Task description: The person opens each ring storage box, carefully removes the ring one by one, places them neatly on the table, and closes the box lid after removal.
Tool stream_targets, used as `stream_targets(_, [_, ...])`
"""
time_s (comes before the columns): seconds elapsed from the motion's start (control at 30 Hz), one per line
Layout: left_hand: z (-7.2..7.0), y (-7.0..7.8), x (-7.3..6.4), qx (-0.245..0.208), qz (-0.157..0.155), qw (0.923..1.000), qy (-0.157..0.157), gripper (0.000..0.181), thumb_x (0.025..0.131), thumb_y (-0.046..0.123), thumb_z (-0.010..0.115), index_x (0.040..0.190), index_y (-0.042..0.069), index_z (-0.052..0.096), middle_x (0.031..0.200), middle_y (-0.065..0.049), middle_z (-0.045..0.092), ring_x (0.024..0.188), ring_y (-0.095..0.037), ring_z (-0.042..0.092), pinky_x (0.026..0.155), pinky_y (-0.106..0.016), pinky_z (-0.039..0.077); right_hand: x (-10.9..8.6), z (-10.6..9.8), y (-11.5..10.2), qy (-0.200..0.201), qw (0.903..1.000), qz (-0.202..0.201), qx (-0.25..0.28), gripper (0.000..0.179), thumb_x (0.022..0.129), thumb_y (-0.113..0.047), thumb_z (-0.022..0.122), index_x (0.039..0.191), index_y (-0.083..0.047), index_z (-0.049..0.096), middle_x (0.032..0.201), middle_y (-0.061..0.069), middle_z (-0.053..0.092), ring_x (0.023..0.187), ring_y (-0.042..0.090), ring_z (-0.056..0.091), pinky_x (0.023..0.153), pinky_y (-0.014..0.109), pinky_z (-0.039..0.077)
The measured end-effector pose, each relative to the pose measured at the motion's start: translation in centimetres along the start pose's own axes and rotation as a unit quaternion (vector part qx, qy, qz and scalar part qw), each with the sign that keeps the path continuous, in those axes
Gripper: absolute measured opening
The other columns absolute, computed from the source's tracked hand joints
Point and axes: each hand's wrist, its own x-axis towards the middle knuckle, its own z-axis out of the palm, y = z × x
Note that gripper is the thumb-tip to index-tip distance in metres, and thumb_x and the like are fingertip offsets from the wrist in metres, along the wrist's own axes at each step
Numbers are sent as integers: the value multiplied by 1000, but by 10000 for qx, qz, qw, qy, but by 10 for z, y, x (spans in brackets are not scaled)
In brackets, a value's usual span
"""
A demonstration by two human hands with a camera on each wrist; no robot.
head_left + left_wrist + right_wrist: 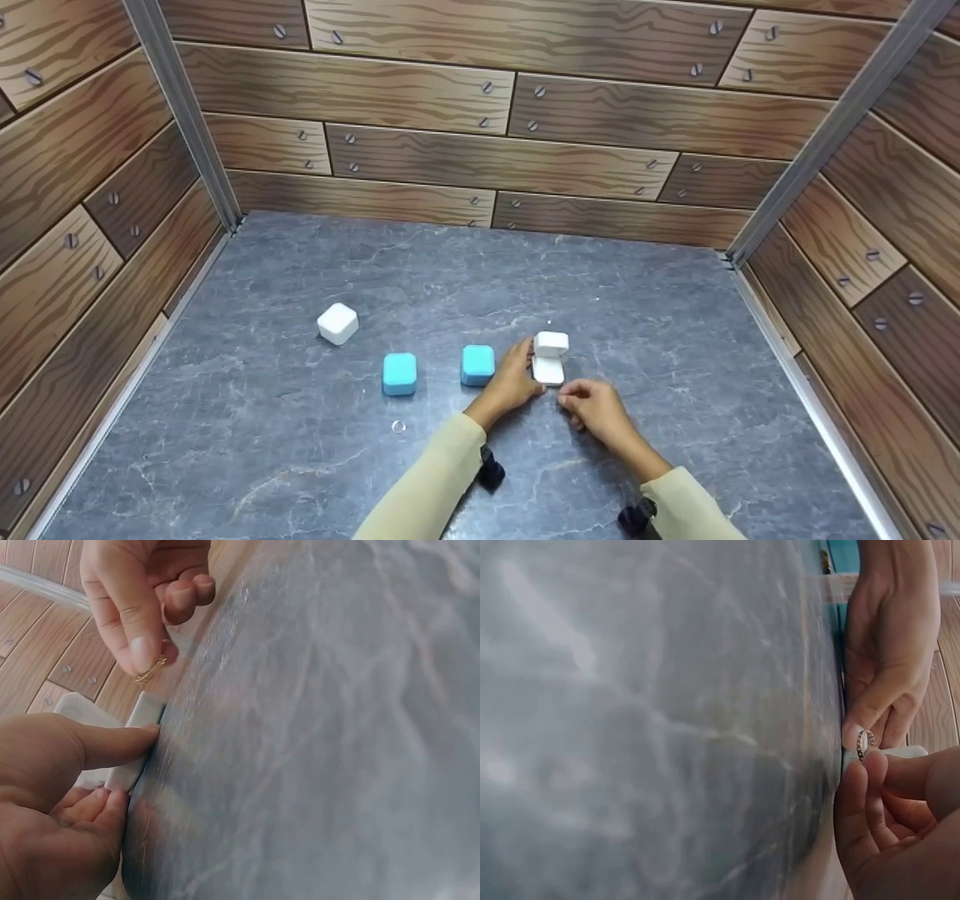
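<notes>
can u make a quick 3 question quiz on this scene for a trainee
1. True or false: the right hand pinches a ring.
2. How many blue boxes show in the head view?
3. What does the left hand hold? A, a blue box; B, the open white box; C, the shut white box.

Key: 1. True. 2. Two. 3. B.

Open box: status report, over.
Left hand holding open box. Right hand pinching ring, outside box. Nothing seen blocking between ring and box.
</notes>
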Motion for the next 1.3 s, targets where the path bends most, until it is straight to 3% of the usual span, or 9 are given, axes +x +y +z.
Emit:
stream_targets(0.5, [-2, 1, 0, 149, -79, 9999, -34, 89, 75, -5, 81, 151, -8, 34, 139, -27, 51, 127, -36, 56, 108, -38, 47, -18, 5, -2, -430, 9978, -185, -470, 5, 88, -2, 72, 83, -3, 71, 65, -2, 60, 51, 10, 51, 48, 23, 44])
stream_targets(0.63, [-2, 1, 1, 123, -107, 9999, -55, 91, 76, -4, 82, 151, -9, 32, 144, -28, 48, 128, -36, 56, 109, -39, 46, -20, 5, -2, -474, 9955, -427, -697, 5, 87, -2, 73, 82, -4, 71, 69, 0, 64, 54, 10, 53, 49, 23, 46])
stream_targets(0.87, [-2, 1, 1, 60, -74, 10000, -14, 88, 72, -7, 81, 149, -5, 38, 140, -24, 52, 127, -34, 56, 108, -37, 47, -23, 3, -1, -530, 9886, -1032, -965, 4, 82, -2, 76, 84, -1, 73, 78, 5, 70, 63, 8, 55, 57, 21, 47])
stream_targets(1.07, [-2, 1, 1, 83, -37, 10000, -3, 86, 73, -6, 82, 148, -7, 38, 139, -25, 52, 128, -35, 55, 109, -36, 47, -20, 3, -2, -357, 9912, -902, -906, 4, 86, -9, 76, 85, -7, 73, 78, 2, 70, 66, 7, 55, 61, 21, 46])
stream_targets(1.3, [-2, 1, 0, 74, -71, 9999, -52, 88, 75, -6, 82, 149, -8, 36, 142, -26, 50, 129, -35, 55, 108, -37, 47, -12, 0, -7, -96, 9963, -592, -610, 5, 89, -10, 74, 90, -5, 73, 73, 1, 67, 57, 10, 55, 51, 23, 47])
